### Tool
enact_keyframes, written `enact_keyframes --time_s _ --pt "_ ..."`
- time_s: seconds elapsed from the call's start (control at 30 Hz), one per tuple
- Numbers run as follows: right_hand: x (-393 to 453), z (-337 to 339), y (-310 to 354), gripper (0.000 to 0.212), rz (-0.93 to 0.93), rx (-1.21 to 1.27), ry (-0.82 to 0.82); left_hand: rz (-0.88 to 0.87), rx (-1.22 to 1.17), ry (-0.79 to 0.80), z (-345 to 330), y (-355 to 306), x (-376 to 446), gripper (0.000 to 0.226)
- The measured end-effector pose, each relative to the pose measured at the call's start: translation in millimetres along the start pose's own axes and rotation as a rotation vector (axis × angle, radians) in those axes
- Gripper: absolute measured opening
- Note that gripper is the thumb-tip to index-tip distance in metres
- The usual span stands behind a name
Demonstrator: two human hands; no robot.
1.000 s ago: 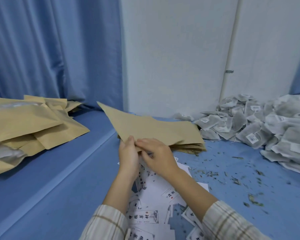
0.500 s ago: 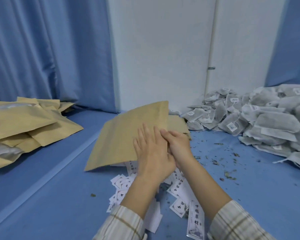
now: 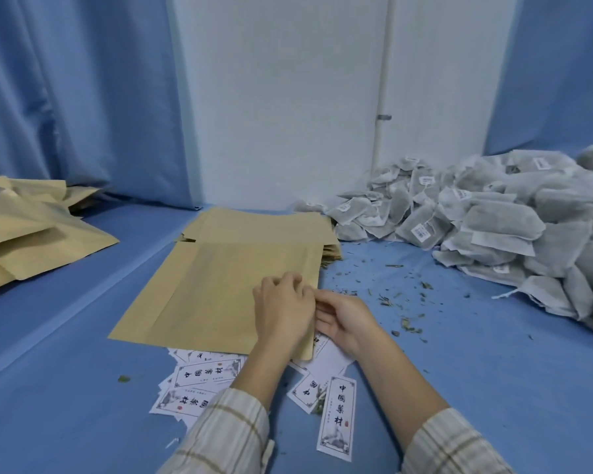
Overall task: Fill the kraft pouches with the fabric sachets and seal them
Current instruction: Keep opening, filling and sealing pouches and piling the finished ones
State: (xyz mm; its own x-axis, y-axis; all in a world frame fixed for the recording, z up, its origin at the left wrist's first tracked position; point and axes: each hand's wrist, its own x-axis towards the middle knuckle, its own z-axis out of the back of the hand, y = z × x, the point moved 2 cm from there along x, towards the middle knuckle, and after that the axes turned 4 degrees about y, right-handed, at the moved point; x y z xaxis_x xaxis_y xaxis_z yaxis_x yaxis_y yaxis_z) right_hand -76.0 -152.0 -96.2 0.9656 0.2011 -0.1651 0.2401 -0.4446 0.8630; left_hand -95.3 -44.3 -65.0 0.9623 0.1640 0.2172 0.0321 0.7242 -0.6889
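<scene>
A flat kraft pouch (image 3: 213, 295) lies on the blue surface in front of me, its open end turned to the right. My left hand (image 3: 281, 309) rests on that right end with its fingers curled over the edge. My right hand (image 3: 343, 319) meets it from the right and pinches the same edge. A stack of empty kraft pouches (image 3: 261, 224) sits just behind. The grey fabric sachets (image 3: 493, 227) are heaped at the right, out of both hands' touch.
Filled kraft pouches (image 3: 31, 230) are piled on the raised ledge at the left. Printed paper labels (image 3: 202, 374) lie scattered under and in front of the pouch, one long label (image 3: 338, 419) near my right forearm. Dried herb crumbs (image 3: 404, 323) litter the surface.
The pouch was lifted off the stack, swung towards me and laid down flat over the labels. Both hands stayed on its edge and came lower.
</scene>
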Motion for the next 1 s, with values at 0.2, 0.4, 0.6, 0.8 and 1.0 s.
enact_keyframes --time_s 0.2,0.4,0.6,0.8,1.0 --pt "4 -1 -6 0.012 0.010 0.051 0.055 0.081 -0.036 -0.004 -1 -4 12 0.038" --pt "4 -1 -7 0.012 0.015 0.081 0.125 0.080 -0.277 -0.041 1 0 9 0.031" --pt "-2 -2 -3 0.014 0.181 -0.359 -0.044 0.023 -0.109 0.024 -2 5 8 0.030" --pt "-8 -12 -5 0.010 0.490 -1.115 -0.321 -0.089 0.175 0.055 -13 3 5 0.026" --pt "-3 5 -3 0.017 0.332 -1.002 -0.560 -0.218 0.139 -0.183 -16 -2 -7 0.022"
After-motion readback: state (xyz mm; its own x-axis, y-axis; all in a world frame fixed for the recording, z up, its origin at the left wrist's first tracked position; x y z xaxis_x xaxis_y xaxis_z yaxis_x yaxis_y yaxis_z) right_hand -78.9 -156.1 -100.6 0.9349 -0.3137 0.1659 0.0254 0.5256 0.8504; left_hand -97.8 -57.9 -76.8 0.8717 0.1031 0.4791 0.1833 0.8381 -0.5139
